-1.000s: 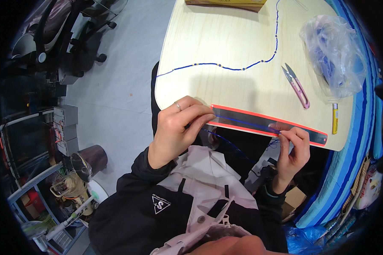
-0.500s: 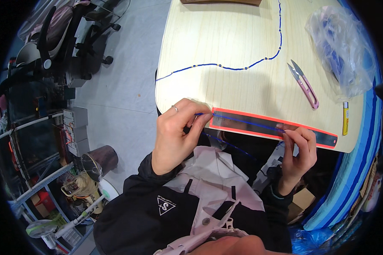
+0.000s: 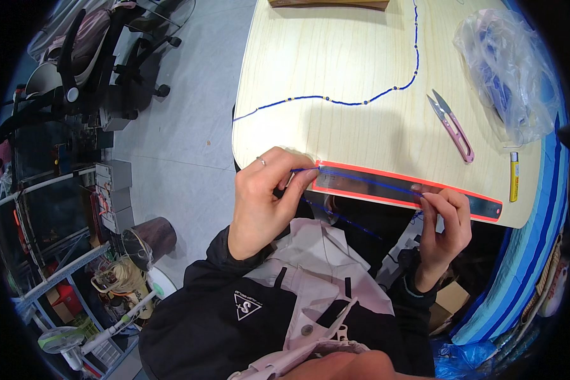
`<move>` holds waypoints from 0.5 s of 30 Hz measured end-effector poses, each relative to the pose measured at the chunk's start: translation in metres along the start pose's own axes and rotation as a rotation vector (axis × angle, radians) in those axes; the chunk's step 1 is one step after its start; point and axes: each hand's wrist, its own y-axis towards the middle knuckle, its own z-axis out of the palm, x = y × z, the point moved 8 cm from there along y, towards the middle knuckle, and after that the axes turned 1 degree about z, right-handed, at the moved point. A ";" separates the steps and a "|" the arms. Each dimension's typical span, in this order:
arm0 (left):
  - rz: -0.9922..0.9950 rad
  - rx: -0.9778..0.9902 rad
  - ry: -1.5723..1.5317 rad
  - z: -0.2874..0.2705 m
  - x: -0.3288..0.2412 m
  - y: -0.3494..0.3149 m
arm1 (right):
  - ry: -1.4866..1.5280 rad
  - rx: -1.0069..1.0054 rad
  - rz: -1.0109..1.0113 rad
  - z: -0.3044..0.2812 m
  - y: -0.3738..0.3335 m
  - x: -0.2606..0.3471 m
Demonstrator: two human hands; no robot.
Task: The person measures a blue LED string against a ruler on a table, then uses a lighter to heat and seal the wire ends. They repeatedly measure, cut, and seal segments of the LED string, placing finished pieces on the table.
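Observation:
A blue cord (image 3: 373, 182) runs taut between my two hands, along a metal ruler (image 3: 396, 191) edged with red-orange tape at the table's near edge. My left hand (image 3: 266, 190) pinches the cord at the ruler's left end; a ring is on one finger. With thumb and fingertips, my right hand (image 3: 446, 221) pinches it towards the ruler's right part. Below the table edge hangs another stretch of blue beaded cord. Farther off on the table lies a long blue beaded strand (image 3: 345, 102), curving from the left edge to the far side.
Pink-handled thread snips (image 3: 455, 130) lie at the right, blades pointing away. A yellow glue tube (image 3: 514, 177) and a clear plastic bag (image 3: 510, 76) with blue contents are near the right edge. A brown box (image 3: 329, 3) is at the far edge. An office chair (image 3: 69, 69) stands left.
My left hand has shifted very slightly to the right along the ruler's end. My right hand and the cord's line stay nearly the same.

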 end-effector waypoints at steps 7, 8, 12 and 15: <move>-0.031 0.007 -0.082 -0.001 0.003 0.000 | 0.001 0.006 0.026 0.000 0.000 -0.002; -0.015 0.010 -0.077 0.000 0.002 0.001 | 0.003 0.007 0.022 0.000 0.001 -0.001; 0.018 0.002 -0.036 -0.001 0.000 0.001 | 0.011 0.005 0.007 0.001 0.001 0.000; 0.029 0.001 0.002 0.000 -0.002 0.001 | 0.017 0.005 0.009 0.001 0.001 0.000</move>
